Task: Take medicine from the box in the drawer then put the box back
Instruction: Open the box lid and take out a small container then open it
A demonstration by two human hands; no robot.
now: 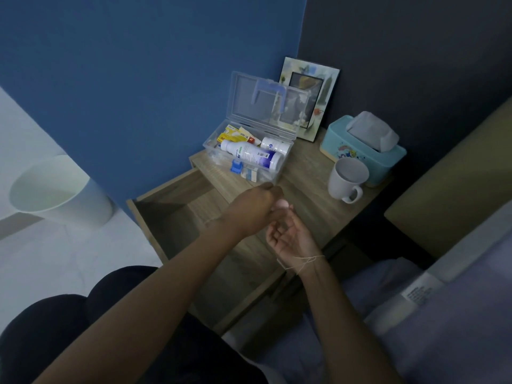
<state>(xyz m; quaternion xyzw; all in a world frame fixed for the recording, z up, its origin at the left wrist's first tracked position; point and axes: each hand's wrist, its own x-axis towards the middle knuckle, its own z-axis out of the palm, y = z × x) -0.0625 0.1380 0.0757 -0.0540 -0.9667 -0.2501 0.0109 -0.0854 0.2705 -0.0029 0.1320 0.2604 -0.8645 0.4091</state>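
Left hand: my left hand [250, 210] is knuckles-up over the nightstand, fingers curled together over something small and pale [282, 204]; I cannot tell what it is.
Right hand: my right hand [288, 235] is palm-up just under the left, fingers loosely cupped and spread, touching the left at the fingertips; a thin thread circles the wrist.
Drawer: the drawer [169, 209] stands pulled out to the left of my hands; I see nothing inside it, though part is hidden by my left arm.
Box: the clear box [249, 151] sits on the nightstand [307, 206] just beyond my hands, near the back left corner, lid propped upright.
Contents: a white bottle [250, 157] lies on its side on top, a smaller white bottle [275, 145] behind it, yellow packets [232, 134] at the far end.
Mug: a white mug [347, 178] stands upright right of the box, apart from it.
Tissue box: a teal tissue box [363, 149] sits behind the mug.
Frame: a picture frame [310, 98] leans in the corner behind the box lid.
Bin: a white bin [55, 189] stands on the floor, well to the left.
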